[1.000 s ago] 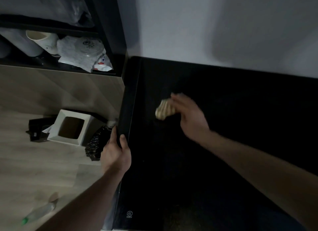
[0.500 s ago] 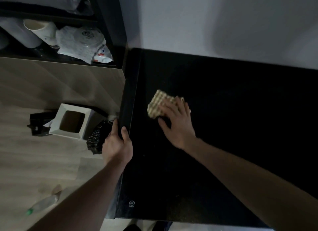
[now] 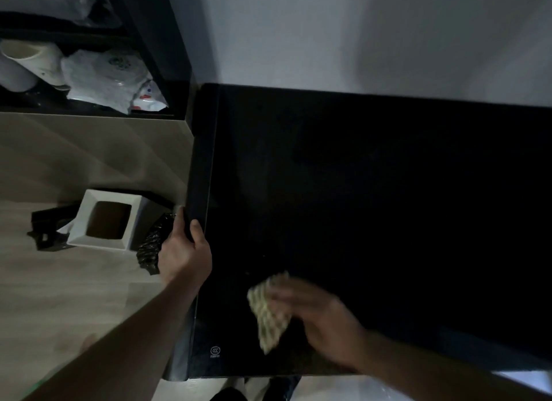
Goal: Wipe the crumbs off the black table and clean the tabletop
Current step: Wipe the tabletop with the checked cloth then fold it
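Cloth (image 3: 268,314), pale and waffle-patterned, lies on the black bench (image 3: 373,191) near its front left corner, just ahead of the small printed logo (image 3: 215,350). The right hand (image 3: 322,326) is on it, blurred by motion, so I cannot tell whether its fingers lie flat or are bunched round the fabric. The left hand (image 3: 185,251) grips the bench's left edge beyond the cloth, thumb on top and fingers curled under the rim. A few pale specks show on the dark surface between the cloth and that hand; they may be crumbs, though they are too small to be sure.

To do this stroke well, I judge the cloth should stay flat with even pressure, gathering specks toward one edge in overlapping passes rather than scattering them, with the braced hand steadying the bench.

Left of the bench, on the floor, stands a white square bin (image 3: 106,221) with a dark opening; its contents are not visible. A crumpled black bag (image 3: 152,246) lies between bin and bench. Farther back, a shelf (image 3: 89,111) holds a white roll (image 3: 28,63) and white printed bags (image 3: 107,78).
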